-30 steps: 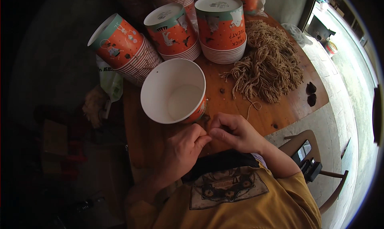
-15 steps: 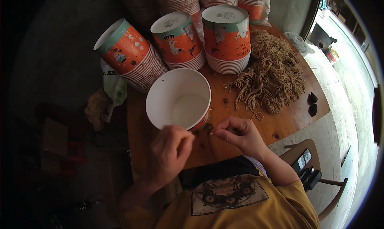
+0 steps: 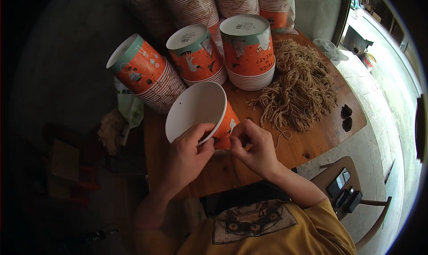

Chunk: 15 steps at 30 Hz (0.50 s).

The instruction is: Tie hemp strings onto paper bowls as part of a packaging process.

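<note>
A white-lined orange paper bucket (image 3: 192, 109) is tilted toward me on the wooden table, a small dark hole in its far wall. My left hand (image 3: 183, 156) is closed on its near rim, fingers reaching inside and thumb on the outside. My right hand (image 3: 255, 149) is pinched close to the bucket's printed outer wall; whatever its fingertips hold is too small to make out. Beyond my right hand lies a heap of tan cords (image 3: 305, 88), with one loose cord (image 3: 281, 137) trailing from it toward me.
Three upside-down stacks of matching buckets stand behind: a leaning left stack (image 3: 141, 68), a middle stack (image 3: 192, 54) and a right stack (image 3: 248, 52). Bagged bucket stacks (image 3: 189, 5) line the back. Dark pieces (image 3: 347, 117) lie near the table's right edge. A chair (image 3: 352, 172) holds a phone.
My left hand has moved up onto the bucket's rim, and my right hand has come in toward its wall. The bucket has tipped so that more of its orange side shows.
</note>
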Motion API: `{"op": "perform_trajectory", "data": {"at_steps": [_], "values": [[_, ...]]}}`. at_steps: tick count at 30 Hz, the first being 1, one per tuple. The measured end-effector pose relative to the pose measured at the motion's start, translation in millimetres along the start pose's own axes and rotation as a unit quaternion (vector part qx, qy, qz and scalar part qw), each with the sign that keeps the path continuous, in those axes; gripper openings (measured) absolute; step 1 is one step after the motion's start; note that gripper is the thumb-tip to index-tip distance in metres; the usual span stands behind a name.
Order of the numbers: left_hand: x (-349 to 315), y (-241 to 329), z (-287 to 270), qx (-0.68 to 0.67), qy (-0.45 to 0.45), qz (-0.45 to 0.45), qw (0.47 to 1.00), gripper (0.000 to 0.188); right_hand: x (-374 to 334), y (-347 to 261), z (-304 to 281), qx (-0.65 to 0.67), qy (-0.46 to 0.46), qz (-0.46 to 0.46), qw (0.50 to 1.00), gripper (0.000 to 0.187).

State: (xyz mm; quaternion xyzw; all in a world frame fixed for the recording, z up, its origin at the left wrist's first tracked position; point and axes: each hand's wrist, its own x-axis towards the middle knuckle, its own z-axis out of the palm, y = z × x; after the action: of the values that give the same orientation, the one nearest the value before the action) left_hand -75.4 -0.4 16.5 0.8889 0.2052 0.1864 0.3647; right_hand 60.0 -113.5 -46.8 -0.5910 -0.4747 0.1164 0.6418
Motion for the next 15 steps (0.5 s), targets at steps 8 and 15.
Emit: {"op": "perform_trajectory", "data": {"at_steps": [8,15], "values": [[3.6,5.7,2.8,-0.062,-0.002,-0.02,0.998,0.03,9.7,1.5,10.5,-0.055,0.023,-0.031,0.998,0.016],[5.5,5.8,4.0,-0.065,-0.013,-0.024,0.997,0.031,9.5,5.7,11.6,-0.067,0.02,-0.04,0.997,0.015]]}}
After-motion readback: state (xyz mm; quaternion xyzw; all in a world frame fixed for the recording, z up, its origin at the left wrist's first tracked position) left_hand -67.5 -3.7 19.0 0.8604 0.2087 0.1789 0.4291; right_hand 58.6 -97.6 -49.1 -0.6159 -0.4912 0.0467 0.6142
